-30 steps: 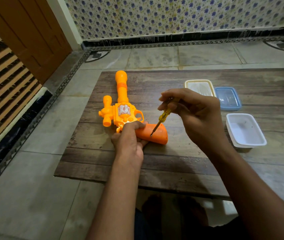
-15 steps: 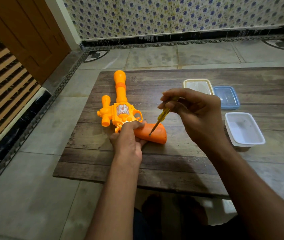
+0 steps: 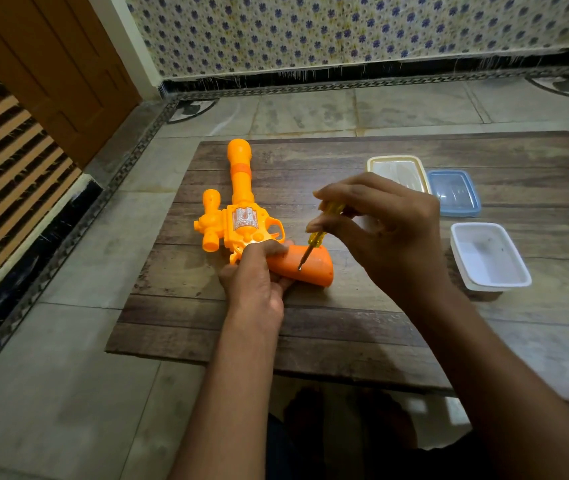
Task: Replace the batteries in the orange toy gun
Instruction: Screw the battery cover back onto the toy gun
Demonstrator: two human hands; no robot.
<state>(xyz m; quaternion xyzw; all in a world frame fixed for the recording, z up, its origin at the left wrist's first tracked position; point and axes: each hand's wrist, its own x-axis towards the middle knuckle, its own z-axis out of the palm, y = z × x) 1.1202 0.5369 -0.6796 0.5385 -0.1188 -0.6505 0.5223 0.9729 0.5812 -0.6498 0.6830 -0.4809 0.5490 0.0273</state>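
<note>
An orange toy gun (image 3: 241,216) lies on a low wooden table (image 3: 345,323), barrel pointing away from me, darker orange grip (image 3: 314,268) toward the right. My left hand (image 3: 259,275) presses down on the gun where the grip meets the body. My right hand (image 3: 387,230) holds a small yellow-handled screwdriver (image 3: 314,237) by its top between the fingertips. The screwdriver leans down to the left and its tip rests on the grip's side face. No batteries are visible.
Three shallow containers stand at the table's right: a cream-rimmed one (image 3: 397,171), a blue-lidded one (image 3: 454,192) and an open white tray (image 3: 489,258). Tiled floor surrounds the table; a wooden door (image 3: 51,64) and a patterned wall are beyond.
The hands, the gun and the screwdriver tip stay where they were; my right fingers shift slightly on the screwdriver's handle. The view moves a little.
</note>
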